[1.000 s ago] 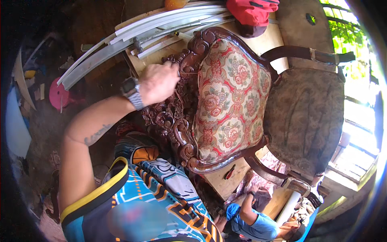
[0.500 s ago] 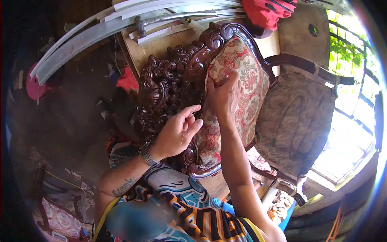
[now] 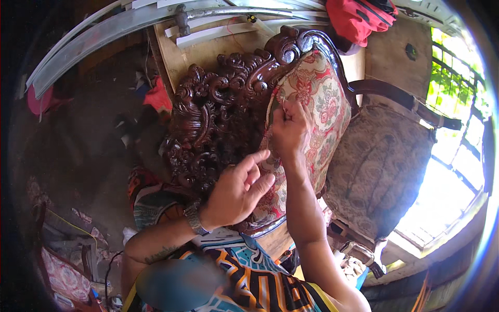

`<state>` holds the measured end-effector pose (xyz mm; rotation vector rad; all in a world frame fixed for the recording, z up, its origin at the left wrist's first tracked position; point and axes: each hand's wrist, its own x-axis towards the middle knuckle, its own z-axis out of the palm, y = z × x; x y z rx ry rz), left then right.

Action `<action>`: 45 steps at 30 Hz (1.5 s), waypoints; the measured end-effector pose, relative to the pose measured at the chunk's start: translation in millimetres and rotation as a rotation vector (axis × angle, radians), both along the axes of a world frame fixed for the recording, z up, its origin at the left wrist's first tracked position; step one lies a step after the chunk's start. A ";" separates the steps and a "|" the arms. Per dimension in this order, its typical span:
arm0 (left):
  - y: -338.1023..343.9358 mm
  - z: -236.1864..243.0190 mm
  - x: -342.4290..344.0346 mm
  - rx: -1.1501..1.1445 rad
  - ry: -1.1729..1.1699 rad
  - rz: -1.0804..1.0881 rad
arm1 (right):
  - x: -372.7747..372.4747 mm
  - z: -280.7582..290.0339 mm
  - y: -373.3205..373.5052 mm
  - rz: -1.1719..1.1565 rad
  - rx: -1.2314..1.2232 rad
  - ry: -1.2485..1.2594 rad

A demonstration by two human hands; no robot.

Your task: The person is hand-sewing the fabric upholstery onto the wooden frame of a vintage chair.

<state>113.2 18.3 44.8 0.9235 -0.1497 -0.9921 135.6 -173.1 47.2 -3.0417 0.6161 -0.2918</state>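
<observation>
A dark, glossy carved wooden chair frame (image 3: 195, 117) lies before me, with a padded panel (image 3: 325, 122) in red, cream and green floral cloth set into it. Over the panel's left edge, my right hand (image 3: 293, 127) is closed with its fingertips pinched together. Something thin shows at those fingertips, too small to name. My left hand (image 3: 236, 195) hovers lower, beside the boundary between carving and cloth. Its index finger and thumb are apart, and nothing visible is in it. A watch (image 3: 195, 218) circles my left wrist.
Behind the frame, a wooden board (image 3: 215, 49) bears long pale strips (image 3: 104, 54) and a hammer (image 3: 182, 21). A red cloth bundle (image 3: 358, 21) sits at the far right. A worn upholstered chair (image 3: 377, 161) stands right, by a barred window (image 3: 452, 145).
My right hand has turned and shifted slightly down, its fingers now pinched upward. My left hand has moved a little right and down. A thin thread seen between the hands is no longer distinct.
</observation>
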 end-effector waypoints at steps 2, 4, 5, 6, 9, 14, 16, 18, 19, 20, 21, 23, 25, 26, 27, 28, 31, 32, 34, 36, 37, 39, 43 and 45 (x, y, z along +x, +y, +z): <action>-0.7 3.9 -6.1 0.027 -0.048 -0.022 | -0.2 -0.1 -1.7 0.062 -0.023 0.016; -3.1 5.9 -13.7 0.070 -0.212 0.040 | 0.3 0.7 -1.7 0.076 0.030 0.050; -1.8 3.6 -18.2 0.071 -0.338 0.113 | 0.7 0.4 -1.4 0.074 0.031 0.047; -1.5 0.6 -24.2 0.070 -0.341 0.111 | 1.6 0.9 -0.3 0.087 0.047 0.043; -4.1 -7.5 -36.5 0.070 -0.528 0.030 | 3.0 4.7 1.9 0.107 0.064 0.028; -6.2 -20.4 -47.0 0.161 -0.736 0.094 | -22.4 33.0 -0.9 0.089 0.249 0.020; -2.1 -16.3 -48.2 0.335 -0.757 0.032 | -75.7 41.7 -8.8 0.094 0.353 -0.233; -6.8 -23.0 -53.8 0.308 -0.801 0.227 | -143.7 54.0 -6.0 0.175 0.322 -0.217; -6.3 -18.4 -51.5 0.366 -0.782 0.205 | -188.1 49.4 -7.5 0.270 0.314 -0.130; -6.0 -15.7 -52.4 0.426 -0.759 0.179 | -232.0 36.8 -4.6 0.264 0.382 -0.094; -6.8 -26.8 -55.6 0.419 -0.718 0.274 | -249.5 46.7 9.4 0.369 0.303 0.017; -12.5 -24.1 -55.0 0.416 -0.776 0.342 | -267.4 43.2 24.2 0.337 0.381 -0.033; -16.8 -27.6 -60.2 0.424 -0.737 0.365 | -271.4 37.0 33.9 0.341 0.332 -0.068; -19.3 -23.5 -59.3 0.426 -0.667 0.363 | -272.2 37.9 33.5 0.335 0.327 -0.067; -16.4 -13.8 -59.2 0.420 -0.533 0.325 | -271.1 38.6 32.6 0.328 0.322 -0.063; -15.4 -16.0 -56.2 0.447 -0.511 0.290 | -269.0 40.0 31.8 0.349 0.376 -0.084; -9.0 -20.8 -53.0 0.350 -0.508 0.299 | -272.1 40.5 22.5 0.404 0.559 -0.130; -4.4 -21.8 -51.7 0.301 -0.425 0.289 | -273.9 35.0 19.2 0.423 0.631 -0.193; 5.3 -20.8 -47.9 0.276 -0.378 0.220 | -266.1 37.4 19.4 0.394 0.689 -0.320; 13.6 -12.0 -41.0 0.229 -0.387 0.137 | -254.5 48.9 23.9 -0.127 0.940 -0.359; 15.1 -10.2 -42.2 0.215 -0.399 0.106 | -244.8 51.3 18.5 -0.163 1.074 -0.283; 11.0 -2.8 -47.2 0.173 -0.391 0.070 | -198.3 61.6 18.2 -0.119 1.313 -0.115; -10.8 12.3 -58.6 0.261 -0.483 -0.025 | -101.0 51.3 17.5 -0.184 1.581 -0.171; -12.5 11.7 -64.7 0.273 -0.434 -0.043 | -84.8 32.9 14.1 -0.259 2.056 -0.364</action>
